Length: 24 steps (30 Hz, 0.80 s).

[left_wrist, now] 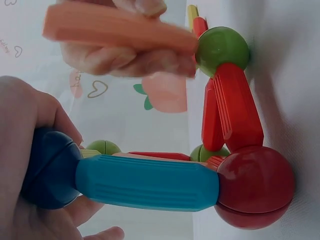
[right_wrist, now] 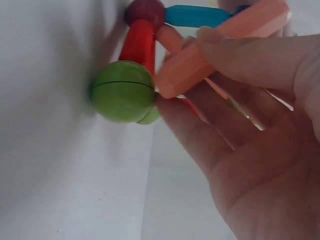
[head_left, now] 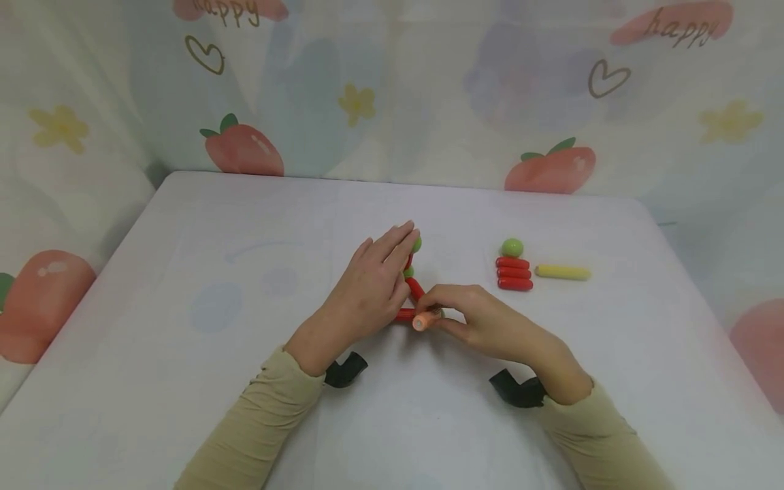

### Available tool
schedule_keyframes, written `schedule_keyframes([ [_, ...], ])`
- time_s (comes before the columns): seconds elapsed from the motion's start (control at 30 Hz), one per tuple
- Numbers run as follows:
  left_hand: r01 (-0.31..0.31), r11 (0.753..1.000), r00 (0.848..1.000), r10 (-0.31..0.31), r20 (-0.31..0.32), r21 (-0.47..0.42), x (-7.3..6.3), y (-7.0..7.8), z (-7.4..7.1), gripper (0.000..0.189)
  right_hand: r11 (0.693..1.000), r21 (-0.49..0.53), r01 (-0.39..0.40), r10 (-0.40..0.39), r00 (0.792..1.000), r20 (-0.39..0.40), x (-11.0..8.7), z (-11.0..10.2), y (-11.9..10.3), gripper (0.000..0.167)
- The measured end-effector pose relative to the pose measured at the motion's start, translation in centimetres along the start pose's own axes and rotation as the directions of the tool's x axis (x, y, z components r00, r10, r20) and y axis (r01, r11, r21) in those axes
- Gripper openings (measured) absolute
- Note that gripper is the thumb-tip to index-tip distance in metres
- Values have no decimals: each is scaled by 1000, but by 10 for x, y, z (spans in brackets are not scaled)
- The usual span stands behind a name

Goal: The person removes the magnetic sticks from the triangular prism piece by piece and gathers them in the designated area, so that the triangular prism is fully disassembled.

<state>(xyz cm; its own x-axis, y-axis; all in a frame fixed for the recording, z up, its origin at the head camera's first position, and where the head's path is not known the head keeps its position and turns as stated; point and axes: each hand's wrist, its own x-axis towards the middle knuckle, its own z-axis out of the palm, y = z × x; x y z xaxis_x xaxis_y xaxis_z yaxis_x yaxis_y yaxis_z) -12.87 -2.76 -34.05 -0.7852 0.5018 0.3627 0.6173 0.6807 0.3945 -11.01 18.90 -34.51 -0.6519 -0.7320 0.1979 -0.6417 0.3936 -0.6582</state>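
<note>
A frame of coloured rods and balls stands on the white table under my hands. My left hand holds its dark blue ball, from which a blue rod runs down to a dark red ball on the table. A red rod joins that ball to a green ball. Between thumb and fingers, my right hand pinches an orange rod, tilted upward, its lower end at the green ball. Whether the two are joined cannot be told. The left hand hides much of the frame from above.
To the right on the table lie several loose pieces: three red rods side by side, a green ball behind them and a yellow rod. A patterned curtain hangs behind the table's far edge.
</note>
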Motion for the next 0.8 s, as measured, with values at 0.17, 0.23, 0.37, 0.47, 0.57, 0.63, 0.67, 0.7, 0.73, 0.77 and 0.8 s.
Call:
schedule_keyframes([
  [0.17, -1, 1000, 1000, 1, 2, 0, 0, -1, 0, 59, 999, 21, -29, 29, 999, 23, -1, -4, -2, 22],
  [0.23, 0, 1000, 1000, 0, -2, 4, 0, -2, 0, 59, 999, 25, -48, 47, 998, 29, -1, -5, -2, 22],
  [0.37, 9, 1000, 1000, -9, -7, -3, -1, -4, -1, 60, 996, 35, -80, 79, 996, 42, -1, -5, -2, 21],
  [0.47, 23, 1000, 1000, -23, -4, -10, -1, -4, -1, 61, 993, 39, -108, 105, 993, 56, -1, -6, -3, 20],
  [0.57, 42, 999, 999, -42, 4, -7, -1, -5, -2, 61, 990, 43, -132, 129, 989, 74, -1, -7, -3, 21],
  [0.63, 50, 999, 999, -50, 5, -2, 0, -5, -2, 61, 989, 46, -143, 140, 987, 79, -2, -7, -3, 22],
  [0.67, 53, 999, 999, -53, 5, -1, 0, -5, -3, 61, 989, 46, -143, 139, 987, 80, -2, -7, -2, 22],
  [0.7, 54, 999, 999, -54, 5, -1, 0, -5, -3, 61, 989, 47, -142, 138, 987, 78, -2, -7, -2, 21],
  [0.73, 55, 998, 998, -55, 7, -1, 0, -5, -3, 61, 989, 43, -140, 136, 988, 75, -2, -7, -2, 21],
  [0.77, 56, 998, 998, -56, 7, -3, 0, -5, -3, 61, 989, 44, -139, 136, 988, 75, -2, -7, -1, 21],
  [0.8, 57, 998, 998, -57, 7, -4, 0, -5, -3, 61, 989, 41, -141, 137, 988, 75, -2, -7, -2, 21],
])
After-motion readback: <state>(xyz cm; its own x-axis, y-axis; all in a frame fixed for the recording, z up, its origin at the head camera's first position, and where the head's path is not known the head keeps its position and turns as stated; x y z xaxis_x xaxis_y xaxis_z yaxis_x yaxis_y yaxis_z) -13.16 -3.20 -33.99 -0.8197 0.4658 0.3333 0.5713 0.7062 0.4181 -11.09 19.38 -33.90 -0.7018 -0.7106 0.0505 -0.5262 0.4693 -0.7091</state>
